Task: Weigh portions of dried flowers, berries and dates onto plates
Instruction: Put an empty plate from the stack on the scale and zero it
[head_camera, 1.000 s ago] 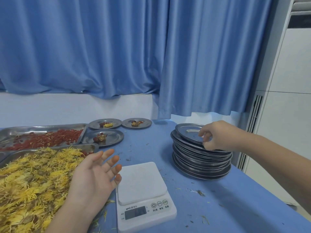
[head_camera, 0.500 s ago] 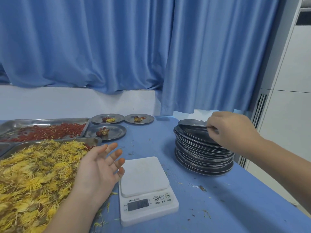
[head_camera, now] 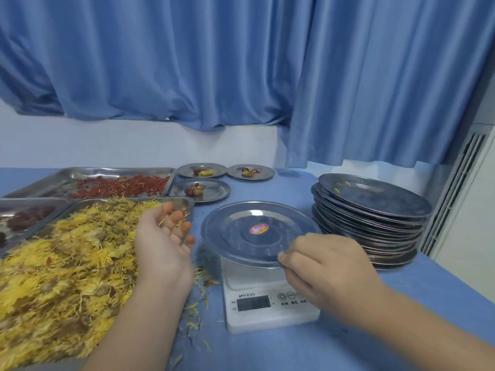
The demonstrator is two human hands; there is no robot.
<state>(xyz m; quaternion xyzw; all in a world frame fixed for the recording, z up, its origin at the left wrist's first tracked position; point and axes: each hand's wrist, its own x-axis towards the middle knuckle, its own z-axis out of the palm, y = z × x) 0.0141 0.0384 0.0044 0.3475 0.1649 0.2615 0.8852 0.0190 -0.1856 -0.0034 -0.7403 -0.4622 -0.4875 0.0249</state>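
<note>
A steel plate (head_camera: 257, 231) with a red sticker in its middle lies on the white digital scale (head_camera: 270, 303). My right hand (head_camera: 326, 266) pinches the plate's near right rim. My left hand (head_camera: 163, 242) hovers palm up, fingers relaxed, over the right edge of the tray of yellow dried flowers (head_camera: 61, 263), left of the scale. Behind the flower tray stands a tray of red berries (head_camera: 120, 186). A tray with dark dates (head_camera: 24, 218) shows at the far left.
A tall stack of steel plates (head_camera: 372, 223) stands right of the scale. Three filled plates (head_camera: 211, 191) sit at the back by the blue curtain. Loose petals litter the blue tablecloth (head_camera: 267, 349). A white appliance stands beyond the table's right edge.
My right hand lifted the top plate off the stack and brought it left onto the scale. My left hand stayed beside the scale over the flower tray.
</note>
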